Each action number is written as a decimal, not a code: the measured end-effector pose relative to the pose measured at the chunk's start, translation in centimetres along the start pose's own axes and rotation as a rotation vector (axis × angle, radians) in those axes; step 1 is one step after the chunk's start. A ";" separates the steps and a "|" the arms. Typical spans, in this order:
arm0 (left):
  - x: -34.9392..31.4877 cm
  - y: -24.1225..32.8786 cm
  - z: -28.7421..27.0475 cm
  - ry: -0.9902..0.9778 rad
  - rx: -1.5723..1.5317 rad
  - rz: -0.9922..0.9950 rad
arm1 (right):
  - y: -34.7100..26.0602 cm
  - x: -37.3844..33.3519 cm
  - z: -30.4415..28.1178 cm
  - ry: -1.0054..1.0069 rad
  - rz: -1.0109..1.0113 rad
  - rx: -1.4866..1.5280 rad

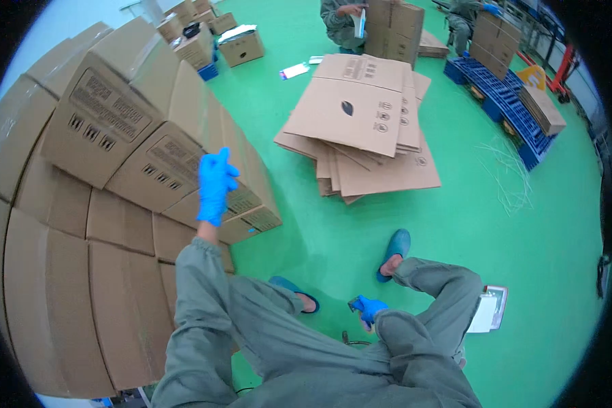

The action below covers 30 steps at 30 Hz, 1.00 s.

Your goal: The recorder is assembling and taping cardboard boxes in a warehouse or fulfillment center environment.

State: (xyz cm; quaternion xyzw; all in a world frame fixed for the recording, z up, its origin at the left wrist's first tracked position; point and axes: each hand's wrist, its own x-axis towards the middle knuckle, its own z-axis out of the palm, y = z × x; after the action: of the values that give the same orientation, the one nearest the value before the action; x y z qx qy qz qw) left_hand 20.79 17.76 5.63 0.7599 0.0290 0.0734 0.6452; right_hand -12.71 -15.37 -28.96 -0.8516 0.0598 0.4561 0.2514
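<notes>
My left hand (215, 187), in a blue glove, is reached out in front of the stacked sealed cartons on my left. Its fingers are curled, and whether they hold anything cannot be made out. Behind it is a brown carton (158, 166) with printed side panels. My right hand (370, 309), also gloved in blue, is low between my knees. It is closed round a small dark tool (353, 304) whose kind does not show. A short dark curved piece (355, 340) appears just below that hand.
Ahead lies an uneven pile of flattened cardboard boxes (360, 112). White straps (510, 180) lie loose on the green floor by a blue pallet (479, 78). A white sheet (483, 314) on a tray is near my right knee. Two people work beside cartons at the back.
</notes>
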 end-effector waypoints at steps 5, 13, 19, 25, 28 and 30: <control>2.7 -7.4 17.4 -0.217 -0.017 -0.228 | -0.4 -1.0 -0.9 -0.065 -0.003 0.157; 9.2 -21.6 33.9 -0.290 -0.310 -0.619 | 0.9 1.1 -1.1 0.020 0.036 0.200; 12.4 -24.5 38.0 -0.162 -0.476 -0.645 | 1.8 3.1 -1.0 0.107 0.090 0.228; 11.2 -15.1 32.1 -0.404 -0.645 -0.410 | 2.1 3.2 -2.2 0.004 0.099 0.297; 8.4 -7.5 25.4 -0.267 -0.608 -0.262 | 2.3 2.7 -3.1 0.111 0.078 0.439; 4.3 -4.0 20.1 -0.081 -0.583 -0.154 | 2.4 2.3 -4.2 0.282 -0.036 0.611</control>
State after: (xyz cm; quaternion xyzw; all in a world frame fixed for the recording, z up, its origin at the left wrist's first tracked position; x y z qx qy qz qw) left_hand 28.26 -0.59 -1.16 0.5404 0.0384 -0.0007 0.8405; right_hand -9.10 -19.19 -29.81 -0.7925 0.2128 0.2900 0.4926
